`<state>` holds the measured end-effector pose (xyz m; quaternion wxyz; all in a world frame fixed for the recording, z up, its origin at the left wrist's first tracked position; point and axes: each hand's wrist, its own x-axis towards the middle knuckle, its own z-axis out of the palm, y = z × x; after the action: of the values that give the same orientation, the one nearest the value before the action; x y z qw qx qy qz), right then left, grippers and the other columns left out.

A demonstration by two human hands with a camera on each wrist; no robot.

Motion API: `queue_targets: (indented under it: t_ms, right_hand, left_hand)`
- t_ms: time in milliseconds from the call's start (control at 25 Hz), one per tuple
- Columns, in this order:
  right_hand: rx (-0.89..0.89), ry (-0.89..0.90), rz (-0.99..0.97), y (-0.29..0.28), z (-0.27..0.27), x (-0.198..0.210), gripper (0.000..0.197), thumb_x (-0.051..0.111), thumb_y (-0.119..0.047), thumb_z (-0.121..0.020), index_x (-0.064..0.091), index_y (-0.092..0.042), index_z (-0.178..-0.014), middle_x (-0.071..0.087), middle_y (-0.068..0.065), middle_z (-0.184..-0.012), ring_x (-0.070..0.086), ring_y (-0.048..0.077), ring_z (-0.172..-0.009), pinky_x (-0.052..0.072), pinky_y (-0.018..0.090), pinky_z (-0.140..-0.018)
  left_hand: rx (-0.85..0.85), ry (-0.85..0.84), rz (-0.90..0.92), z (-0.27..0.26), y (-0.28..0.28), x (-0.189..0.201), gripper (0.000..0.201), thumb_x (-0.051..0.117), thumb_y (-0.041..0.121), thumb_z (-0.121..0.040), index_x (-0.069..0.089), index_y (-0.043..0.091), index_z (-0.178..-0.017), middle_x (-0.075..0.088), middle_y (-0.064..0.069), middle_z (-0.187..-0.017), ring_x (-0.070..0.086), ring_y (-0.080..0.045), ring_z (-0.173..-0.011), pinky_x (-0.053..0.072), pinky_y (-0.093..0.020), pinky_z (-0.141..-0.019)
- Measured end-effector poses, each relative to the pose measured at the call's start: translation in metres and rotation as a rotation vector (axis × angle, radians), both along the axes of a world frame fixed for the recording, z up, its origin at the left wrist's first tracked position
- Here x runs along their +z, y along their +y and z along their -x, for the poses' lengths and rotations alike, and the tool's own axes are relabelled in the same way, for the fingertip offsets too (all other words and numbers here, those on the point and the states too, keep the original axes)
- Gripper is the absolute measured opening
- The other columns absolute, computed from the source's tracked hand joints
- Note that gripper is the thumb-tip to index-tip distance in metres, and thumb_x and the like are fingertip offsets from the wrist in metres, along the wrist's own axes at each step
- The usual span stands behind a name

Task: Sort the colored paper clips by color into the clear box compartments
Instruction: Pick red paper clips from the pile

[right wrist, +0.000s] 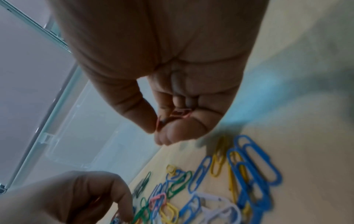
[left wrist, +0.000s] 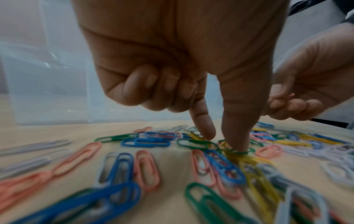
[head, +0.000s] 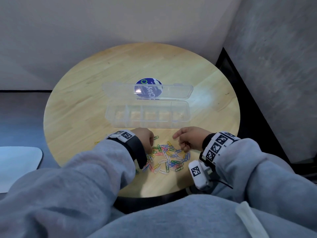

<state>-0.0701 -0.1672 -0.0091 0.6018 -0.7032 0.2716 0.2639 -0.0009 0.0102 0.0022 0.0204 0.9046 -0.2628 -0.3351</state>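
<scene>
A pile of colored paper clips point(head: 165, 158) in blue, green, yellow, pink and white lies at the near side of the round wooden table point(head: 82, 103). Behind it stands the clear box point(head: 147, 125), its lid point(head: 171, 93) open and its compartments showing no clips. My left hand point(left wrist: 222, 139) reaches down into the pile. Its index fingertip point(left wrist: 207, 133) and thumb touch green and yellow clips a little apart, and its other fingers are curled. My right hand point(right wrist: 162, 125) hovers just above the pile's right side and grips pink clips point(right wrist: 180, 113) between thumb and curled fingers.
A round blue-labelled item point(head: 148, 87) sits behind the box lid. A stray yellow clip point(head: 97, 142) lies left of my left wrist. A white object point(head: 17, 165) lies off the table at the left. A dark frame point(head: 257, 103) runs along the right.
</scene>
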Motion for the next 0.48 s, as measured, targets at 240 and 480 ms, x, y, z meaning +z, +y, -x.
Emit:
queue_targets:
  t_ms: [240, 480]
  right_hand:
    - [0.082, 0.064, 0.053, 0.016, -0.003, 0.003, 0.032, 0.029, 0.005, -0.089, 0.051, -0.005, -0.068, 0.042, 0.010, -0.060, 0.037, 0.018, -0.051, 0.029, 0.025, -0.048]
    - [0.451, -0.098, 0.548, 0.027, -0.002, 0.007, 0.009, 0.053, -0.013, -0.083, 0.060, -0.018, -0.081, 0.058, -0.004, -0.070, 0.051, 0.012, -0.061, 0.041, 0.022, -0.054]
  left_hand:
    - [0.027, 0.007, 0.027, 0.002, -0.003, -0.011, 0.018, 0.068, 0.019, -0.079, 0.054, 0.023, -0.068, 0.056, 0.006, -0.075, 0.054, -0.016, -0.079, 0.040, -0.025, -0.067]
    - [0.116, 0.020, 0.103, -0.004, 0.008, -0.008, 0.025, 0.068, 0.015, -0.079, 0.052, 0.025, -0.062, 0.050, 0.011, -0.062, 0.045, -0.005, -0.058, 0.033, -0.019, -0.049]
